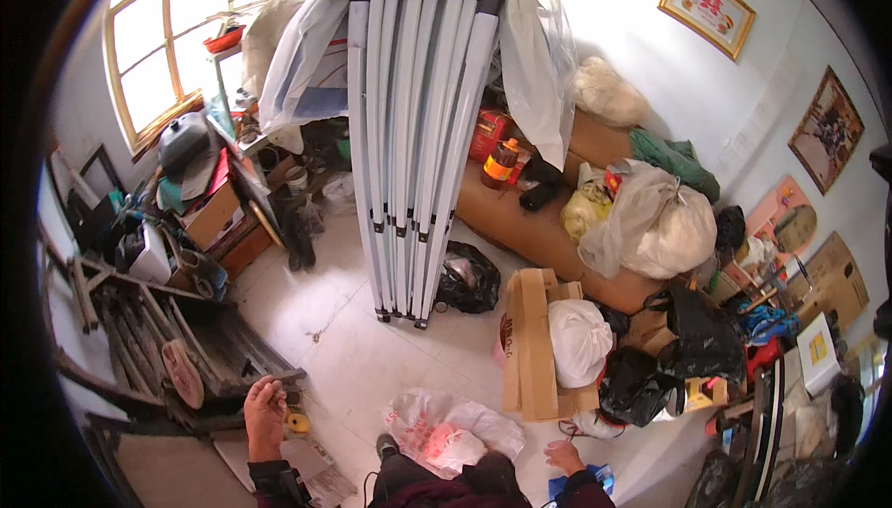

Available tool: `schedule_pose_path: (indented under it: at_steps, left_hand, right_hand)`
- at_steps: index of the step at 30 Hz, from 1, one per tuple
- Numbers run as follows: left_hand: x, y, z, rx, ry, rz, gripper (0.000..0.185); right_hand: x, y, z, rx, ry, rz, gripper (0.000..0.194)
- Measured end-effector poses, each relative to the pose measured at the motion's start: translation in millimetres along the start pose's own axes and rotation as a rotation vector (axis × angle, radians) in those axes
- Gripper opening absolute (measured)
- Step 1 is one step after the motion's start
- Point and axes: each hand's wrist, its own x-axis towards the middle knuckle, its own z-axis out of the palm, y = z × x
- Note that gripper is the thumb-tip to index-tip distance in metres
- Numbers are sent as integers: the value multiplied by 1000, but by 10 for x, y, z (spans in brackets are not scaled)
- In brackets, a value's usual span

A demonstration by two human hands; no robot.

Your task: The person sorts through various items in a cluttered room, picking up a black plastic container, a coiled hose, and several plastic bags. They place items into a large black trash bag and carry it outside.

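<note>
My left hand [265, 403] is raised at the lower left with its fingers curled in; I see nothing held in it. Beyond it are stacked dark wooden frames [160, 348], and a yellow roll [298, 423] lies close by its wrist. Low on the right, my right hand [563, 455] hangs with fingers loosely apart and holds nothing visible. Beside that sleeve is a blue packet [601, 477]. Between my hands, at my feet, a white plastic bag [498, 424] with a pinkish-red bag [446, 442] rests on the floor.
A folded metal canopy frame [411, 145] stands upright ahead, its top draped in plastic sheeting [536, 55]. To the right are a cardboard box [529, 354], black bags [637, 386] and a brown sofa [502, 219] piled with bags. Clutter sits below the window [167, 41].
</note>
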Motion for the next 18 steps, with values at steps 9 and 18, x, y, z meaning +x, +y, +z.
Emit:
schedule_pose_path:
  at_steps: [9,18]
  left_hand:
    - [866,380,195,188,-177,5,41]
    - [1448,100,898,356,-237,-99,32]
  right_hand:
    - [42,-1066,-997,1168,166,259,7]
    - [1490,-1837,-1863,1235,340,324,14]
